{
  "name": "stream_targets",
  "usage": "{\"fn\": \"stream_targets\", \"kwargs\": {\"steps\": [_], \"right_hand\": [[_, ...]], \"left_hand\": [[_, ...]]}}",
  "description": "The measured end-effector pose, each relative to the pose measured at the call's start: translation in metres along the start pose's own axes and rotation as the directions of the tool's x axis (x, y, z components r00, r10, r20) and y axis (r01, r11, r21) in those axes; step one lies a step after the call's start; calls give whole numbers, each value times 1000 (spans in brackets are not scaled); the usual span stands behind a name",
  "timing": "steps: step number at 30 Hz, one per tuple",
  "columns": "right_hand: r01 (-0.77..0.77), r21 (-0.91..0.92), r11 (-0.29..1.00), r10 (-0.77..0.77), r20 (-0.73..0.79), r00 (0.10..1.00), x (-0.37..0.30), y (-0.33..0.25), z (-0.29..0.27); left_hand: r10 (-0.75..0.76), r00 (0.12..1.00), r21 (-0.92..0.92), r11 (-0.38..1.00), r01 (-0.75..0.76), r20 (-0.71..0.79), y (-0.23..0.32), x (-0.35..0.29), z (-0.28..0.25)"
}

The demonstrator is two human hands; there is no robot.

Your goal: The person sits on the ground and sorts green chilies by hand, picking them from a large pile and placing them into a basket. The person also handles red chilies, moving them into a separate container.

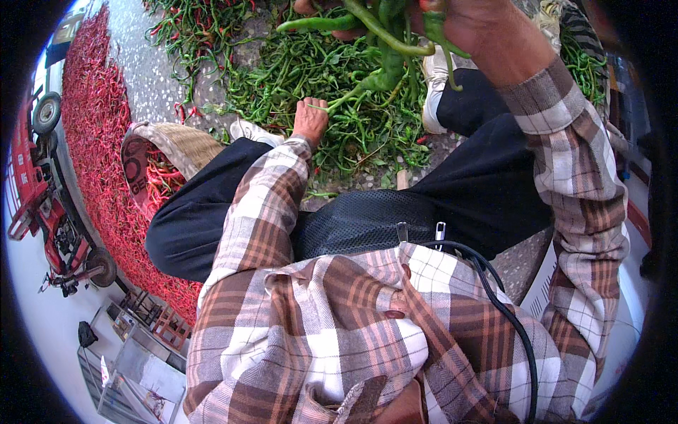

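At the top edge, my right hand (474, 27) is closed around a bunch of long green chili peppers (388, 42), which dangle below it; one pepper there shows red. Part of this hand is cut off by the frame. My left hand (311, 121) is lower, against the near side of a loose pile of green chili peppers (282, 78) mixed with leaves. Its fingers are curled, and a thin green pepper or stem runs to them from the hanging bunch. What lies under those fingers is hidden.
The pile lies on a speckled floor (145, 67) between my white shoes (436, 88). By my left knee, a woven basket (194, 147) lies tipped with red chilis inside. A long bed of red chilis (99, 141) spreads at left, beside a red wheeled vehicle (49, 198). A black cable (512, 311) crosses my shirt.
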State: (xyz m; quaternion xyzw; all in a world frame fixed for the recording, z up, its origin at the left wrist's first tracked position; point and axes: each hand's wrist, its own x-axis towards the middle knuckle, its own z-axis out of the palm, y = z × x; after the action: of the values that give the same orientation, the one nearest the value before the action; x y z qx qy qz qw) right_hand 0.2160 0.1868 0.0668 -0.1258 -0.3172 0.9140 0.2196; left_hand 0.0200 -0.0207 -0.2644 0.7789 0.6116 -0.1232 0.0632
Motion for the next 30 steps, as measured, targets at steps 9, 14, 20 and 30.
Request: {"fn": "stream_targets", "kwargs": {"steps": [9, 14, 20, 30], "right_hand": [[-14, -32, 999, 13, -48, 999, -6, -17, 2], [54, -225, 973, -59, -15, 998, 0, -13, 0], [-76, -207, 975, 52, -117, 992, -11, -12, 5], [-65, -574, 816, -43, -172, 984, -4, 37, -13]], "left_hand": [[174, 941, -512, 859, -1, 289, -36, -8, -56], [266, 648, -700, 281, 656, 714, -87, -15, -94], [136, 652, -666, 154, 730, 746, -110, -42, -154], [-343, 868, -932, -92, 349, 359, -74, -46, -225]]}}
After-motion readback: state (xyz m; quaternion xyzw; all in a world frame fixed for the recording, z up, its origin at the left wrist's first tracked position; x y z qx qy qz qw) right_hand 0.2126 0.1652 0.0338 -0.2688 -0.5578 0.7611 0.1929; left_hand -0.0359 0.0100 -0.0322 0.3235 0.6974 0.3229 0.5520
